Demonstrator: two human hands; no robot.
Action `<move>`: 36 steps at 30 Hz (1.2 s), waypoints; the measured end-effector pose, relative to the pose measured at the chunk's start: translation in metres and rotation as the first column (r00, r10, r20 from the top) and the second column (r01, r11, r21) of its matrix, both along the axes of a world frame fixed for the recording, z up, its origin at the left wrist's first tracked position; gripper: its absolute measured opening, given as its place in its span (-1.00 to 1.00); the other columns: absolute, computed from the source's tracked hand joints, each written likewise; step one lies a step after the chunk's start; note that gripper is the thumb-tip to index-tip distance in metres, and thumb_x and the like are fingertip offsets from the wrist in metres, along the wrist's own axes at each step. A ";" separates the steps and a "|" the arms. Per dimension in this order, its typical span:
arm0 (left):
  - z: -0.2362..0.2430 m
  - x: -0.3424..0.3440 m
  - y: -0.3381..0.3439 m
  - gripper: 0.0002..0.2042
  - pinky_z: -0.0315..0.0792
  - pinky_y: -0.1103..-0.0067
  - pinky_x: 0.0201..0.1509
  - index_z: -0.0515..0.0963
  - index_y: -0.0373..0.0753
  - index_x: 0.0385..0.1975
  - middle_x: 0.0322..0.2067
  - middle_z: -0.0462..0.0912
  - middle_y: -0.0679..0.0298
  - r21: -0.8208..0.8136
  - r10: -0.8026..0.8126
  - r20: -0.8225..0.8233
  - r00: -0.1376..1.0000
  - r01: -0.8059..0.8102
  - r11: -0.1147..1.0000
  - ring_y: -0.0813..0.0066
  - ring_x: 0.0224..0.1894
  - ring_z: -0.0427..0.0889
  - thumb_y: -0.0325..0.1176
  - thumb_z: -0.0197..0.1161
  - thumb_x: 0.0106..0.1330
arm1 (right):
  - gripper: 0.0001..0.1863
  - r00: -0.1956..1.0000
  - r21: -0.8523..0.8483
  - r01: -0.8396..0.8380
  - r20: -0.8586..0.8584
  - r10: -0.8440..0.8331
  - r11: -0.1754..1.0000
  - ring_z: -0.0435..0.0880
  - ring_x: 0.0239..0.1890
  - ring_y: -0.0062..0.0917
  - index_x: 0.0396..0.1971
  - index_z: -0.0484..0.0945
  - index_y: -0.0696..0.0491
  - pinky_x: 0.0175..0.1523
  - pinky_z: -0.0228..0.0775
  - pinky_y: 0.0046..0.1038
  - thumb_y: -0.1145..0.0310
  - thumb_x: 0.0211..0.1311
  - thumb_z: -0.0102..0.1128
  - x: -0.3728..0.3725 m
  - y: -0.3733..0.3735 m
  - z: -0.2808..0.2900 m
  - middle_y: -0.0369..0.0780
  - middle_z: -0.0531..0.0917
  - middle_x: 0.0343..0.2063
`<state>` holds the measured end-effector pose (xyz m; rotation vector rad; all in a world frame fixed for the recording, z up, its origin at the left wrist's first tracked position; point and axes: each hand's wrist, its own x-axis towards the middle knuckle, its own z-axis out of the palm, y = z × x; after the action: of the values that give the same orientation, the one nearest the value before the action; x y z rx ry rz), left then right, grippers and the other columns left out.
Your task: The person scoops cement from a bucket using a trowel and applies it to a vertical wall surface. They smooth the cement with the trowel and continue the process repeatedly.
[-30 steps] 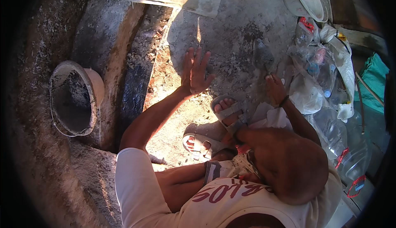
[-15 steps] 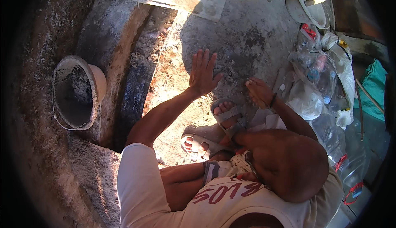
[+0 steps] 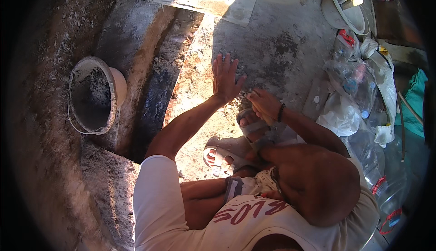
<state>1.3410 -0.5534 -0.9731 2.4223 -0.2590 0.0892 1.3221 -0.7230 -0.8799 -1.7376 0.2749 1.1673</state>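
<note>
My left hand (image 3: pixel 224 79) is stretched out with its fingers apart, over the rough edge of the grey concrete floor (image 3: pixel 268 53). Nothing is in it. Close by on its right, my right hand (image 3: pixel 264 105) is closed above my sandalled foot (image 3: pixel 250 123). Something pale may be in that grip, but the fingers hide most of it and I cannot make it out. Beside my left hand runs a sunlit strip of rough, crumbly ground (image 3: pixel 193 85).
At the left a bucket (image 3: pixel 119 87), crusted inside with grey mix, leans by a plank-edged trench (image 3: pixel 156 90). A flat board (image 3: pixel 236 6) lies at the top. On the right are a white bucket (image 3: pixel 334 12), plastic bottles and bags (image 3: pixel 340 119), and green cloth (image 3: pixel 415 101).
My right hand has moved left, closer to my left hand, and stays closed. The left hand remains spread in nearly the same spot. The surroundings have shifted slightly rightward in view.
</note>
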 end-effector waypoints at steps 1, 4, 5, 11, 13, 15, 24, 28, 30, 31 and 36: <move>-0.001 0.001 0.002 -0.37 -0.23 0.09 0.42 0.29 -0.37 0.18 0.28 0.09 -0.18 -0.012 -0.002 0.003 1.000 0.002 1.000 -0.20 0.38 -0.12 -0.08 0.20 0.21 | -0.72 1.000 0.021 0.011 -0.012 -0.011 1.000 0.39 -0.78 -0.64 -0.38 0.35 0.08 -0.72 0.25 -0.50 0.15 0.31 -0.05 -0.002 0.002 0.000 -0.31 0.41 -0.70; -0.005 0.000 0.014 -0.43 -0.19 0.11 0.42 0.38 -0.41 0.11 0.25 0.17 -0.19 -0.050 0.014 0.050 0.999 -0.011 0.999 -0.20 0.38 -0.07 -0.10 0.22 0.20 | -0.74 0.997 0.091 0.071 -0.049 -0.067 0.993 0.40 -0.78 -0.62 -0.34 0.34 0.07 -0.73 0.27 -0.50 0.16 0.32 -0.06 -0.006 0.014 0.000 -0.30 0.42 -0.69; -0.010 -0.003 0.013 -0.44 -0.17 0.11 0.42 0.40 -0.41 0.08 0.23 0.20 -0.20 -0.063 0.023 0.094 0.995 -0.017 0.998 -0.21 0.37 -0.05 -0.11 0.23 0.20 | -0.75 0.995 0.114 0.089 -0.064 -0.082 0.989 0.40 -0.79 -0.61 -0.32 0.34 0.06 -0.73 0.28 -0.49 0.16 0.32 -0.06 -0.009 0.018 0.001 -0.29 0.42 -0.69; 0.030 0.004 0.053 -0.46 0.17 0.12 0.31 0.48 -0.41 -0.03 0.15 0.31 -0.22 -0.171 0.128 0.175 0.976 -0.098 0.980 -0.24 0.28 0.15 -0.17 0.36 0.06 | -0.82 0.963 0.254 0.225 -0.207 -0.175 0.941 0.40 -0.77 -0.61 -0.24 0.33 0.01 -0.71 0.29 -0.53 0.22 0.36 -0.05 -0.004 0.056 0.030 -0.28 0.43 -0.66; 0.056 0.013 0.081 -0.44 0.04 0.23 0.41 0.43 -0.31 0.09 0.25 0.23 -0.08 -0.111 0.163 0.145 0.976 -0.147 0.983 -0.05 0.37 0.04 -0.08 0.27 0.16 | -0.83 0.980 0.290 0.163 -0.159 -0.121 0.943 0.41 -0.76 -0.61 -0.23 0.33 0.00 -0.70 0.30 -0.54 0.23 0.36 -0.06 0.008 0.077 0.055 -0.28 0.44 -0.65; 0.081 0.024 0.116 -0.47 0.04 0.20 0.40 0.46 -0.33 0.06 0.24 0.23 -0.13 -0.026 0.237 0.235 0.943 -0.238 0.971 -0.09 0.37 0.03 -0.10 0.24 0.16 | -0.83 0.996 0.316 0.070 -0.069 -0.051 0.946 0.41 -0.76 -0.62 -0.21 0.35 0.00 -0.69 0.31 -0.55 0.23 0.36 -0.06 0.021 0.111 0.080 -0.29 0.44 -0.65; 0.167 -0.013 0.317 -0.56 0.20 0.21 0.29 0.50 -0.36 -0.03 0.11 0.40 -0.17 -0.204 0.726 0.494 0.478 -0.748 0.632 -0.09 0.24 0.29 -0.12 0.21 0.25 | -0.76 0.101 -0.165 -0.715 0.937 0.334 0.679 0.61 -0.40 -0.08 -0.22 0.39 0.20 -0.29 0.45 -0.20 0.38 0.16 0.05 0.070 0.285 0.088 0.02 0.59 -0.46; 0.145 -0.059 0.371 -0.56 0.21 0.22 0.27 0.50 -0.35 -0.02 0.04 0.45 -0.16 -0.195 0.850 0.397 0.345 -0.874 0.446 -0.09 0.18 0.37 -0.09 0.18 0.29 | -0.59 0.271 -0.154 -0.613 0.881 0.389 0.775 0.62 -0.29 -0.14 0.02 0.38 0.09 -0.26 0.46 -0.28 0.37 0.13 0.12 0.097 0.250 0.078 0.01 0.61 -0.35; 0.155 -0.050 0.333 -0.56 0.20 0.22 0.28 0.47 -0.35 0.00 0.04 0.44 -0.16 -0.281 0.801 0.386 0.457 -0.769 0.575 -0.10 0.16 0.38 -0.11 0.15 0.31 | -0.48 0.312 -0.224 -0.523 0.848 0.429 0.822 0.62 -0.24 -0.17 0.16 0.32 -0.02 -0.24 0.45 -0.34 0.27 0.16 0.12 0.137 0.191 0.055 -0.01 0.63 -0.35; 0.158 -0.045 0.307 -0.57 0.20 0.21 0.28 0.46 -0.35 0.01 0.04 0.44 -0.16 -0.320 0.771 0.385 0.508 -0.710 0.627 -0.10 0.15 0.39 -0.12 0.14 0.31 | -0.49 0.133 -0.397 -0.473 0.850 0.510 0.786 0.60 -0.19 -0.14 0.16 0.34 -0.06 -0.20 0.46 -0.29 0.23 0.17 0.12 0.163 0.153 0.034 0.00 0.63 -0.28; 0.090 -0.028 0.192 -0.50 0.06 0.18 0.35 0.36 -0.29 0.14 0.20 0.26 -0.09 0.020 0.372 0.223 0.901 -0.386 0.922 -0.07 0.32 0.14 -0.11 0.15 0.30 | -0.52 0.188 -0.660 -0.395 0.622 0.760 0.639 0.60 -0.16 -0.12 0.10 0.44 -0.05 0.03 0.36 -0.22 0.15 0.17 0.10 0.181 0.039 -0.014 -0.02 0.63 -0.22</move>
<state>1.3129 -0.3609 -0.8833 2.4977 0.1222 0.5294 1.5032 -0.6844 -0.8943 -2.6794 -1.0398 0.4886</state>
